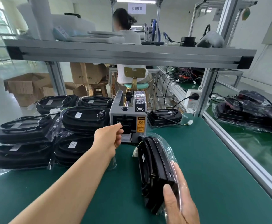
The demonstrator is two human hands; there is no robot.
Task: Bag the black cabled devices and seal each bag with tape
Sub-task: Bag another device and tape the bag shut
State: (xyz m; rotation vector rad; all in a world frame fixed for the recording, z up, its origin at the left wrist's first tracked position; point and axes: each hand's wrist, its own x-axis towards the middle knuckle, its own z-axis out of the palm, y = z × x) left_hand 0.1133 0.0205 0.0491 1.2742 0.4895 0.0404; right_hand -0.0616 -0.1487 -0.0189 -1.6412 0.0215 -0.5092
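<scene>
- Black cabled device (pixel 156 167), flat and oblong with its cable coiled against one face, stands on edge on the green mat (pixel 204 159), near and right of centre, inside a clear plastic bag (pixel 168 145).
- A small white connector (pixel 135 153) on the cable's end sticks out at the device's far left side.
- The right hand (pixel 178 202) grasps the near end of the bagged device, thumb on the left face and fingers on the right face through the plastic.
- The left hand (pixel 111 138) is stretched out to the front opening of the grey tape dispenser (pixel 127 117), just beyond the device. Its fingers are curled and thumb and forefinger meet at the outlet; I cannot tell whether tape lies between them.
- Left of the dispenser lie stacks of bagged black devices (pixel 23 131), several rows deep.
- Right of the dispenser lies one more black device with a loose cable (pixel 164 117), near a white power socket (pixel 192 98).
- Far right, past an aluminium rail, another heap of bagged devices (pixel 248 113) rests on a second green surface.
- Beyond a metal shelf (pixel 115 52), a person (pixel 128 29) sits facing away, with cardboard boxes (pixel 27 88) on the floor to the left.
</scene>
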